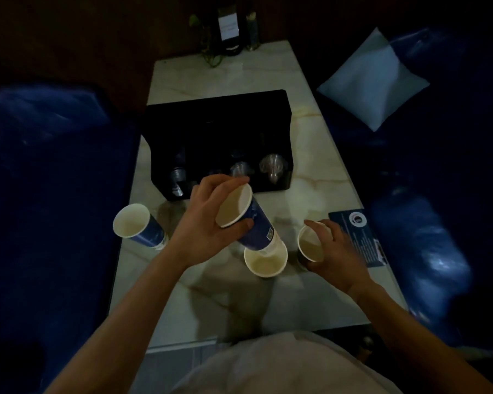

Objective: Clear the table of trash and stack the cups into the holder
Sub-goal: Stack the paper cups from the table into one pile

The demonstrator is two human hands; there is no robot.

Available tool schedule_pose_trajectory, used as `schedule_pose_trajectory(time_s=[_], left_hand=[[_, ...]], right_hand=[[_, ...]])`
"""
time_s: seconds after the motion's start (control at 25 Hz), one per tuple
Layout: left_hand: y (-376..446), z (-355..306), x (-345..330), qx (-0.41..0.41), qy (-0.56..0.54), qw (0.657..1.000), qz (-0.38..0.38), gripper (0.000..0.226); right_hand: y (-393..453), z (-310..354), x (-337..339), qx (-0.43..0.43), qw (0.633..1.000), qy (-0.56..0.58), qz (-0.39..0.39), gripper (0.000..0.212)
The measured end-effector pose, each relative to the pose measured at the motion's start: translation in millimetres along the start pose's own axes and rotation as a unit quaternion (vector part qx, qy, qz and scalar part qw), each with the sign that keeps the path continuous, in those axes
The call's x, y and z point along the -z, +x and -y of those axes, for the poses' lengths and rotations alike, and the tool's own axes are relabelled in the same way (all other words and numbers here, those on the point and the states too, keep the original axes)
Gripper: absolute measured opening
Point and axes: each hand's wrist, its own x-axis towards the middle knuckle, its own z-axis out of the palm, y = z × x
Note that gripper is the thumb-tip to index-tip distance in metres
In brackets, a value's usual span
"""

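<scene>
My left hand (211, 220) grips a blue paper cup (248, 220) by its rim, tilted, with its base just inside the mouth of another paper cup (265, 262) that stands on the marble table (319, 177). My right hand (335, 251) curls round a third cup (310, 247) to the right of it. A fourth blue cup (138, 226) stands alone at the left. Behind them sits the black cup holder (219, 123), with clear plastic cups (272, 166) showing in its front openings.
A dark blue card (359, 237) lies on the table's right edge. Dark bottles and a small plant (228, 32) stand at the far end. Blue sofas flank the table, and a pale cushion (373, 78) lies on the right one.
</scene>
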Motion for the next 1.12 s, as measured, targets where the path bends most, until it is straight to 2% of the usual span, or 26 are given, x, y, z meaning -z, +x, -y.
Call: schedule_pose_trajectory(time_s=[0.28, 0.52, 0.8, 1.12], left_hand=[[-10.9, -10.4, -36.0, -0.055, 0.112, 0.99, 0.059, 0.075], [-21.6, -8.5, -67.1, -0.065, 0.107, 0.987, 0.097, 0.076], [-32.0, 9.1, -101.4, -0.023, 0.118, 0.983, 0.141, 0.08], [-42.1, 24.1, -120.6, -0.017, 0.109, 0.985, 0.134, 0.081]], right_hand=[[-4.2, -1.3, 0.5, -0.002, 1.0, -0.011, 0.022, 0.093], [-9.0, -0.2, -1.5, -0.006, 1.0, -0.013, 0.018, 0.092], [-14.4, 2.5, -3.4, 0.006, 0.999, -0.027, 0.016, 0.091], [-17.2, 4.0, -6.9, 0.005, 1.0, -0.015, -0.002, 0.092]])
